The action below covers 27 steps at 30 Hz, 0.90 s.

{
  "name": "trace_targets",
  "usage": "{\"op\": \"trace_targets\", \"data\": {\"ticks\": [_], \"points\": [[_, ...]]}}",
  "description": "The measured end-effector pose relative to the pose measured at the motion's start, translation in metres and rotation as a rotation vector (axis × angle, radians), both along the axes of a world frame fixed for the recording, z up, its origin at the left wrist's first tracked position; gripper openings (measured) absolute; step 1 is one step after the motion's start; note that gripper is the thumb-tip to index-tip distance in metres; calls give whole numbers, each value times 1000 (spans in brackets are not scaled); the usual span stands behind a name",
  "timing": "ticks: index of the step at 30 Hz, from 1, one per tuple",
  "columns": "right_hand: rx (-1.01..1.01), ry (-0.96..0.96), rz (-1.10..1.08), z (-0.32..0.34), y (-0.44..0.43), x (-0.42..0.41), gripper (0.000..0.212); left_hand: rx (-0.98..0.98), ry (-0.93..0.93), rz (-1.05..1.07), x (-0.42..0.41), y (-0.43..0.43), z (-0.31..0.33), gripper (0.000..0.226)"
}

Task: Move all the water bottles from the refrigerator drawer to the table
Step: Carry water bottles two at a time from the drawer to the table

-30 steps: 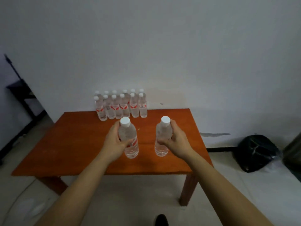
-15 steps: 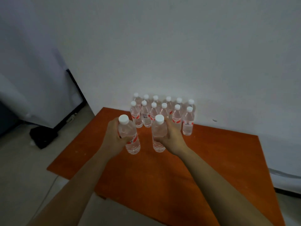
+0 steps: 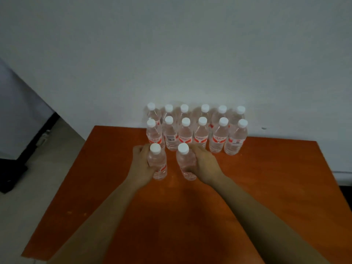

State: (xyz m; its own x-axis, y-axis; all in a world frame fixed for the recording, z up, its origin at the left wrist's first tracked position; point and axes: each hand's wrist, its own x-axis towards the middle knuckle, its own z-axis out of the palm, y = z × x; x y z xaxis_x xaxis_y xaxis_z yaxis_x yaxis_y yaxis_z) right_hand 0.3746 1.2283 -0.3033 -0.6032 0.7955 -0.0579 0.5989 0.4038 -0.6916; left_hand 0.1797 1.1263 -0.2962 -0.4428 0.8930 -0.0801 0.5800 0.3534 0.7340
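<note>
Two clear water bottles with white caps and red labels stand upright on the orange-brown table point(image 3: 266, 187). My left hand point(image 3: 142, 166) is wrapped around the left bottle point(image 3: 157, 162). My right hand point(image 3: 204, 165) grips the right bottle point(image 3: 185, 162). Both bottles sit just in front of two rows of several matching bottles point(image 3: 202, 128) lined up along the table's far edge against the wall. The refrigerator drawer is out of view.
A white wall rises directly behind the table. To the left, a pale floor point(image 3: 38, 178) runs beside a large white appliance or cabinet point(image 3: 17, 115) with a dark base point(image 3: 11, 176). The table's left edge slants toward me.
I have come closer to the table. Both hands carried their bottles forward and down until they rest on the tabletop in front of the rows.
</note>
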Motion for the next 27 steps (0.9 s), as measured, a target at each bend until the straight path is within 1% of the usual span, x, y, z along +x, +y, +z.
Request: {"op": "trace_targets", "data": {"ticks": [2,4,6,8,10,15,18,21,24,27], "points": [[-14,-84,-77,-8,4,-22,76,-16,-27,-61,-22,13,-11,68],[-52,-98,-145,-17,8,-41,75,-29,-42,-114,-42,26,-23,72],[-98,-63,-215,-24,12,-59,73,-51,-53,-151,-58,39,-35,76],[-140,-24,-288,-31,15,-77,66,-66,-55,-184,-70,51,-46,77],[-162,18,-339,-36,17,-93,62,-52,-53,-213,-80,59,-54,74],[-225,60,-321,-44,32,-111,68,0,-57,-265,-100,67,-67,68],[-207,23,-302,-49,31,-113,70,-15,-53,-295,-106,62,-76,68],[-205,38,-314,-56,25,-115,69,-22,-89,-274,-110,57,-81,69],[-211,78,-353,-60,19,-117,68,-16,-96,-284,-111,57,-77,70],[-198,57,-336,-55,11,-117,66,0,-108,-317,-109,57,-63,75]]}}
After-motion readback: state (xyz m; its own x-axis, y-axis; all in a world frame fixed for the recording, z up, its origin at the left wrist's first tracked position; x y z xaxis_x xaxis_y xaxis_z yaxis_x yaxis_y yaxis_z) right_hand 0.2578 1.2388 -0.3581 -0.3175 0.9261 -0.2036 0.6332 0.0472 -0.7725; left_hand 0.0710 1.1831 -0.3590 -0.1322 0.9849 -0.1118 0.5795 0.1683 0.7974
